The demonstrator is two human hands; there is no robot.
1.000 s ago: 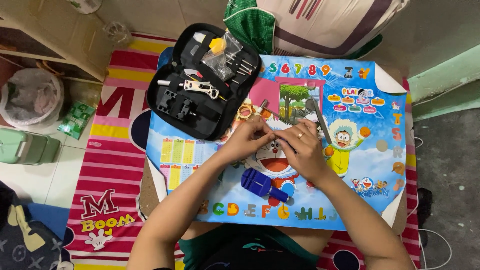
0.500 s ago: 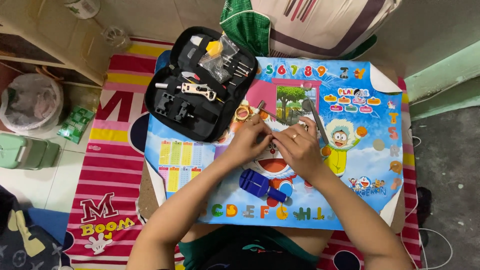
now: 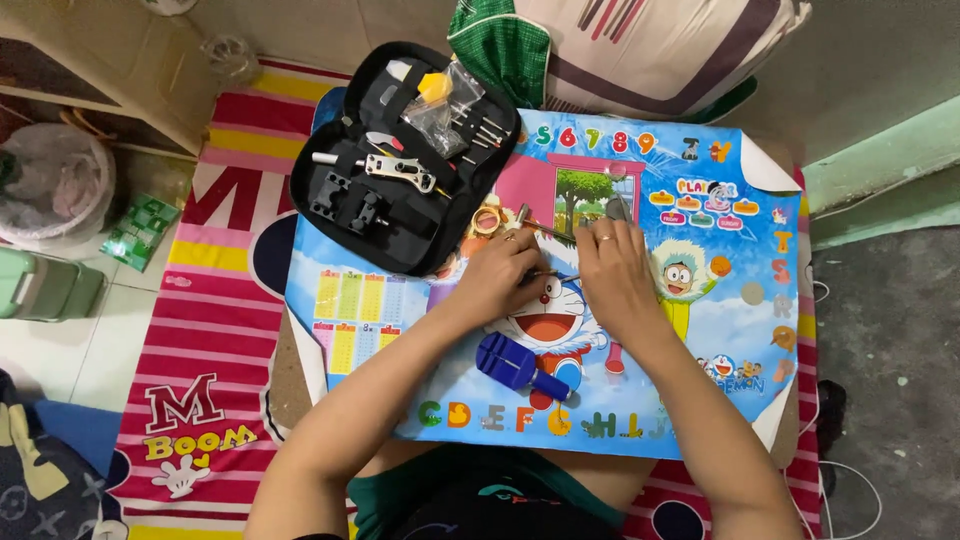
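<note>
Both hands are meeting at the poster's centre: the left hand and right hand are pinching a thin metal tool, lying three-to-nine between them; blue tool at six o'clock.

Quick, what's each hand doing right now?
Left hand: fingers curled shut around something small; what it is cannot be told.
Right hand: fingers bent down, pinching a thin metal tool.

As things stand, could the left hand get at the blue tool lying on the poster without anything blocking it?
Probably yes. The blue tool lies on the poster just below the left hand, apart from both hands, with only bare poster between. The left fingers seem busy with a small part, so they would need freeing first.
</note>
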